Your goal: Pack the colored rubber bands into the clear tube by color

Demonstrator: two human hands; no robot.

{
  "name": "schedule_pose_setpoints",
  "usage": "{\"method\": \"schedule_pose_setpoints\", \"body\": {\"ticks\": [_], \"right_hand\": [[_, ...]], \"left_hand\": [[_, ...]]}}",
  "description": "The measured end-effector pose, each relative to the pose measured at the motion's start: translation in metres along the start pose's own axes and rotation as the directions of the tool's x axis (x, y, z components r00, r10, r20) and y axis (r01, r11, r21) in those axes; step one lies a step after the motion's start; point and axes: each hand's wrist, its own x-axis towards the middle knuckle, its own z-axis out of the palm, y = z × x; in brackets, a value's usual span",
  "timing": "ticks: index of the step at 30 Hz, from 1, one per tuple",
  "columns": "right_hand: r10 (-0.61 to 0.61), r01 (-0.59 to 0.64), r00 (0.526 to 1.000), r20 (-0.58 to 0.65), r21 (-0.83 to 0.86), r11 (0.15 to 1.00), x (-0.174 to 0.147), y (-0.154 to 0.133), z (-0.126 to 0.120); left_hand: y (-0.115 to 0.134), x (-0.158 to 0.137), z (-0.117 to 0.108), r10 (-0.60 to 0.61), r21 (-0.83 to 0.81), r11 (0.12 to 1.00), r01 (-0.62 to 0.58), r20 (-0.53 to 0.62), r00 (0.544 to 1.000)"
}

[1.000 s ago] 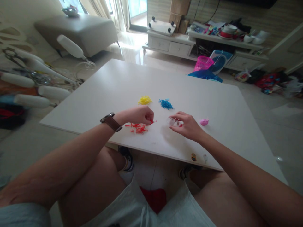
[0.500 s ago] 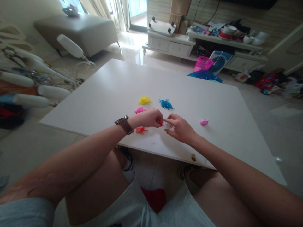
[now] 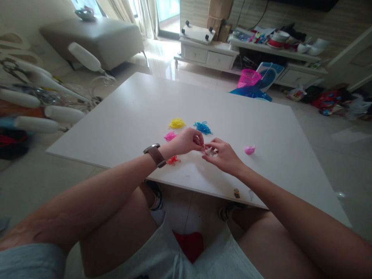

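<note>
Above the near middle of the white table (image 3: 261, 128), my right hand (image 3: 225, 157) grips a small whitish clear plastic piece (image 3: 210, 151) between thumb and fingers. My left hand (image 3: 190, 140), with a watch on the wrist, pinches a red rubber band (image 3: 205, 147) at the left end of that piece. The fingertips hide much of both. Around my left hand lie small piles of rubber bands: yellow bands (image 3: 176, 123), blue bands (image 3: 203, 128), pink bands (image 3: 170, 136) and red bands (image 3: 173, 160), the last two partly behind my left hand and forearm.
A small pink object (image 3: 249, 150) lies right of my right hand. At the near edge is a tiny yellow figure (image 3: 236, 193), with a small clear item (image 3: 251, 194) beside it. White padded arms (image 3: 61, 113) stand beyond the left edge; a pink basket (image 3: 248, 78) is past the far edge.
My left hand has turned and opened out from a tighter fist, moving slightly right and up against the plastic piece. My right hand stays nearly in place.
</note>
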Motion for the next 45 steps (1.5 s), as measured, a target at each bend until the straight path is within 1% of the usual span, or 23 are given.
{"method": "schedule_pose_setpoints", "body": {"ticks": [2, 5, 7, 9, 11, 12, 14, 17, 19, 22, 24, 26, 29, 31, 32, 34, 37, 41, 45], "right_hand": [[0.013, -0.013, 1.0, -0.012, 0.035, 0.999, 0.0, 0.0, 0.0], [0.024, -0.023, 1.0, -0.016, 0.067, 0.998, 0.0, 0.001, 0.0], [0.033, -0.031, 0.999, -0.016, 0.083, 0.996, 0.0, 0.002, 0.0], [0.05, -0.048, 0.999, -0.017, 0.108, 0.993, 0.0, 0.003, 0.001], [0.086, -0.079, 0.996, -0.034, 0.156, 0.985, 0.001, 0.003, 0.0], [0.111, -0.099, 0.993, -0.05, 0.194, 0.976, 0.002, 0.003, -0.001], [0.163, -0.131, 0.983, -0.082, 0.307, 0.943, 0.003, 0.001, -0.004], [0.205, -0.125, 0.973, -0.108, 0.501, 0.856, 0.004, -0.002, -0.011], [0.221, -0.101, 0.964, -0.15, 0.561, 0.822, 0.005, -0.003, -0.015], [0.24, -0.085, 0.949, -0.206, 0.564, 0.822, 0.006, -0.003, -0.021], [0.23, -0.08, 0.949, -0.217, 0.541, 0.837, 0.006, -0.002, -0.024], [0.219, -0.071, 0.947, -0.233, 0.515, 0.854, 0.005, -0.001, -0.026], [0.203, -0.065, 0.947, -0.249, 0.469, 0.881, 0.004, 0.002, -0.027], [0.188, -0.068, 0.953, -0.237, 0.44, 0.896, 0.003, 0.004, -0.026], [0.183, -0.071, 0.956, -0.228, 0.426, 0.902, 0.002, 0.004, -0.026], [0.174, -0.077, 0.961, -0.215, 0.394, 0.916, 0.002, 0.004, -0.025], [0.164, -0.082, 0.964, -0.208, 0.355, 0.931, 0.002, 0.003, -0.024], [0.168, -0.09, 0.966, -0.197, 0.355, 0.931, 0.003, 0.003, -0.022], [0.17, -0.094, 0.966, -0.195, 0.348, 0.933, 0.002, 0.004, -0.021]], "left_hand": [[0.002, 0.0, -0.002, 0.015, -0.029, 0.999, -0.015, -0.003, 1.0], [0.004, -0.001, -0.005, 0.027, 0.002, 1.0, -0.027, -0.046, 0.999], [0.005, -0.001, -0.006, 0.05, 0.007, 0.999, -0.05, -0.037, 0.998], [0.007, -0.002, -0.007, 0.077, -0.024, 0.997, -0.077, -0.004, 0.997], [0.01, -0.001, -0.008, 0.09, -0.056, 0.994, -0.091, -0.021, 0.996], [0.011, -0.001, -0.009, 0.099, -0.064, 0.993, -0.103, -0.059, 0.993], [0.015, 0.0, -0.013, 0.132, -0.064, 0.987, -0.146, -0.179, 0.975], [0.018, 0.001, -0.019, 0.175, -0.06, 0.976, -0.209, -0.348, 0.921], [0.018, 0.003, -0.022, 0.165, -0.071, 0.975, -0.21, -0.403, 0.9], [0.013, 0.005, -0.03, 0.129, -0.052, 0.985, -0.165, -0.416, 0.9], [0.008, 0.006, -0.04, 0.104, 0.0, 0.994, -0.113, -0.398, 0.911], [0.002, 0.005, -0.052, 0.077, 0.104, 0.994, -0.043, -0.35, 0.933], [-0.009, -0.001, -0.07, -0.004, 0.335, 0.939, 0.08, -0.222, 0.975], [-0.017, -0.005, -0.077, -0.089, 0.443, 0.888, 0.125, -0.103, 0.991], [-0.02, -0.008, -0.078, -0.13, 0.482, 0.866, 0.133, -0.039, 0.991], [-0.026, -0.012, -0.076, -0.199, 0.548, 0.827, 0.125, 0.078, 0.977], [-0.032, -0.018, -0.068, -0.276, 0.636, 0.765, 0.101, 0.182, 0.944], [-0.034, -0.023, -0.053, -0.322, 0.708, 0.703, 0.058, 0.244, 0.915], [-0.035, -0.026, -0.042, -0.335, 0.792, 0.611, 0.002, 0.255, 0.907]]}}
